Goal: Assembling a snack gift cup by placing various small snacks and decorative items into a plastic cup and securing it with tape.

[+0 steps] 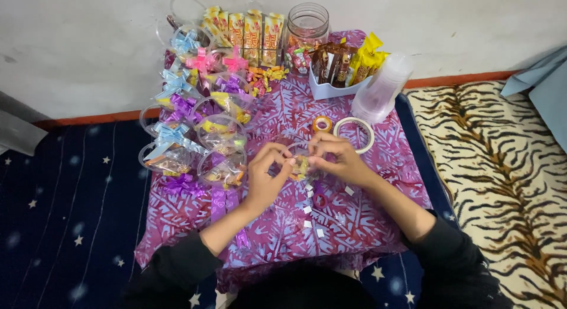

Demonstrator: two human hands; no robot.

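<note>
Both hands meet over the middle of a purple leaf-patterned cloth (366, 220), and between them sits a small clear plastic cup (300, 161) with yellow and orange sweets inside; its walls are so transparent that its rim and outline are hard to trace. The left hand (266, 179) curls its fingers (277, 150) against the cup's near side, and the right hand (336, 158) pinches at its top edge with fingers (316, 161) bent tight, but whether they grip the cup itself, a strip of tape or a wrapper cannot be told, since the fingertips cover the spot. Small white squares (307, 210) lie scattered on the cloth just below the hands. Beside the right hand lie a white tape ring (354, 135) and a smaller roll of tape (322, 124). To the left, a cluster of filled cups with ribbon bows (195, 132) overlap one another, so their number is unclear. At the far edge stand drink cartons (245, 28), a glass jar (306, 25), a white tray of snack packets (345, 64) and a tilted stack of clear cups (384, 87). The person's dark sleeves run off the bottom of the view.
</note>
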